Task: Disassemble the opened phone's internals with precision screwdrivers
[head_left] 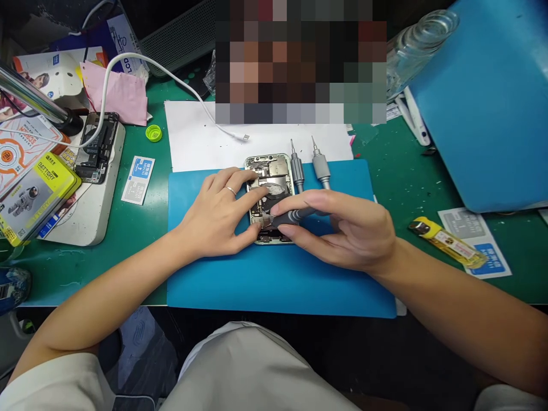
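An opened phone (280,168) with bare inner parts lies upright on the blue mat (274,285). My left hand (222,214), a ring on one finger, rests on the phone's left edge and inner parts with its fingers spread. In my right hand (355,228) is a grey screwdriver (295,216), pinched between thumb and finger and slanting over the phone's lower half; its tip is too small to make out. Two more grey screwdrivers, one beside the phone (297,168) and one further right (320,164), lie with their tips pointing away from me.
A white cable (188,88) arches onto the white paper (188,137). At left are a yellow battery box (38,194) and another opened phone (97,148). A yellow lighter (449,242), a glass jar (422,48) and a large blue sheet (488,108) are at right.
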A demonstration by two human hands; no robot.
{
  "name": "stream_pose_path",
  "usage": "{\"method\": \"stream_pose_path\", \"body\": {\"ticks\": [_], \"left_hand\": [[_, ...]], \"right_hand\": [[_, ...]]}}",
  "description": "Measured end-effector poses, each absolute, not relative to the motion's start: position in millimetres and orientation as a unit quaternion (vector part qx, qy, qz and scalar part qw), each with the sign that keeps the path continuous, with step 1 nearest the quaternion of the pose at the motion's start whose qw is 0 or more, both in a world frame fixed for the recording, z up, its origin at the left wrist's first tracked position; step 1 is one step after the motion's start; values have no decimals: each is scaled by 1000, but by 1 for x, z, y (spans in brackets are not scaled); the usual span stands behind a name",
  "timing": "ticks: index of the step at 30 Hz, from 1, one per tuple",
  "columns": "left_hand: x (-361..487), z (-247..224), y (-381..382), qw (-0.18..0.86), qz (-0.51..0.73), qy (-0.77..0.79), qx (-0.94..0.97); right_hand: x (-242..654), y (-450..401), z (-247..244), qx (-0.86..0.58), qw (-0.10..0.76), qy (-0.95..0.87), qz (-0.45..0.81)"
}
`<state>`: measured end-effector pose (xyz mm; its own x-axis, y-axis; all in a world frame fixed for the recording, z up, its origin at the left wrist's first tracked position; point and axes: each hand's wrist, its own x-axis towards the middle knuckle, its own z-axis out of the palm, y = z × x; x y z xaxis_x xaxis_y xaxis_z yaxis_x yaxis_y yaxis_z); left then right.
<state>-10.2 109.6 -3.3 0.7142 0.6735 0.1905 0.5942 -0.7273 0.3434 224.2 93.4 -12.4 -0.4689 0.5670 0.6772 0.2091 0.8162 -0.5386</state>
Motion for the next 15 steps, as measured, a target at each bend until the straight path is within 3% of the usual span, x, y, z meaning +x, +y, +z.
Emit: {"method": "stream_pose_path", "body": {"ticks": [15], "left_hand": [[-11,-1,112,141,165,333,917]], "right_hand": [[221,97,-14,-252,515,-800,178]]}}
